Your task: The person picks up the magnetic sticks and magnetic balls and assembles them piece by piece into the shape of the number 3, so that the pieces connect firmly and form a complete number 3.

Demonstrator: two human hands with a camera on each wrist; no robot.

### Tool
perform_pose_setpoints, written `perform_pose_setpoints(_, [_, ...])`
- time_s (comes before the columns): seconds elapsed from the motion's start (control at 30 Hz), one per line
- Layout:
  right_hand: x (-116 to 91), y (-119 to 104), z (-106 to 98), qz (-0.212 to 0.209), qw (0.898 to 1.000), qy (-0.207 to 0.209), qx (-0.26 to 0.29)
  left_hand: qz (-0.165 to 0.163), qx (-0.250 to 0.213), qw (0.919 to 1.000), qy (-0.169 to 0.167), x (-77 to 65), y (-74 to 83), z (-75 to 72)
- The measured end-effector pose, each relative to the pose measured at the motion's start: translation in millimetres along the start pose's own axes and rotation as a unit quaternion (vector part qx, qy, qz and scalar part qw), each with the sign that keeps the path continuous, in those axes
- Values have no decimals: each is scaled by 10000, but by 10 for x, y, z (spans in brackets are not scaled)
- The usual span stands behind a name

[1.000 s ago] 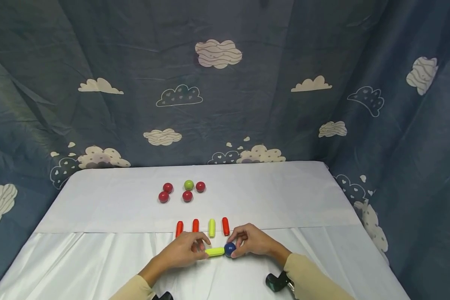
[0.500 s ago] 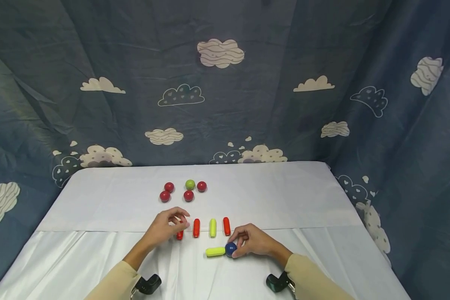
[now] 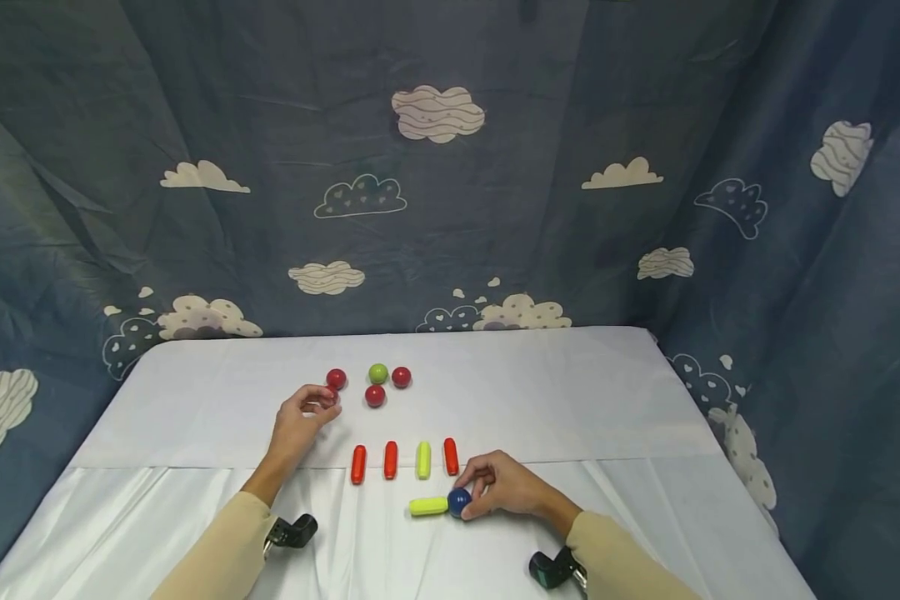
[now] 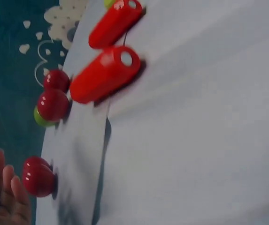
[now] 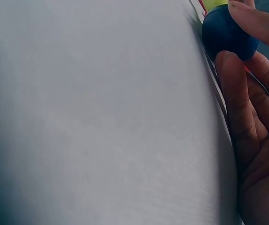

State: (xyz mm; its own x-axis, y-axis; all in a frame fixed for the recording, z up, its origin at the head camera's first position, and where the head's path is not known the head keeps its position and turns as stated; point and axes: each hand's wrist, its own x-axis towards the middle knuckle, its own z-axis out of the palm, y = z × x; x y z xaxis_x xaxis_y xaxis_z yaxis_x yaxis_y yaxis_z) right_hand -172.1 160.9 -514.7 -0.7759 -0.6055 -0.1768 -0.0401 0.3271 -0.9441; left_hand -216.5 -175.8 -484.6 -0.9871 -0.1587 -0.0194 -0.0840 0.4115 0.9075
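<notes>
The right hand [image 3: 506,485] pinches the blue ball [image 3: 459,502]; a yellow-green rod [image 3: 428,506] touches it at nine o'clock. Toward ten, the left hand [image 3: 298,422], fingers parted, is at a glossy red ball [image 4: 39,181], contact unclear. Both look light, hard, apt to roll; best pinched across the middle.

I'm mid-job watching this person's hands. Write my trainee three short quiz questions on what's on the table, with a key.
1. Short answer: what does the right hand pinch?

2. True or false: the left hand holds a yellow-green stick.

3. Count: how many sticks lie on the table in all?

Key:
1. The blue ball.
2. False; it is by the red balls.
3. Five: three red sticks and two yellow-green sticks.
</notes>
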Motion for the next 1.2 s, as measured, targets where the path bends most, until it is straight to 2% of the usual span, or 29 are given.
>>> perform_pose_setpoints(0.17, [9, -38, 6, -118, 9999, -26, -47, 194, 253, 9984, 461, 134, -128, 34])
perform_pose_setpoints(0.3, [-46, -149, 17, -167, 9998, -51, 39, 136, 425, 9972, 600, 171, -198, 71])
perform_pose_setpoints(0.43, [-77, -257, 18, -175, 9998, -41, 105, -9, 512, 9967, 635, 217, -220, 96])
perform_pose_setpoints(0.73, [0, 4, 1, -56, 9998, -25, 173, -111, 478, 9961, 735, 301, -293, 184])
perform_pose_setpoints(1.03, [3, 2, -25, -60, 9998, -127, 113, -101, 558, 9959, 711, 342, -306, 192])
perform_pose_setpoints(1.2, [14, -5, -24, 30, 9999, -114, 70, -244, 655, 9952, 678, 362, -319, 187])
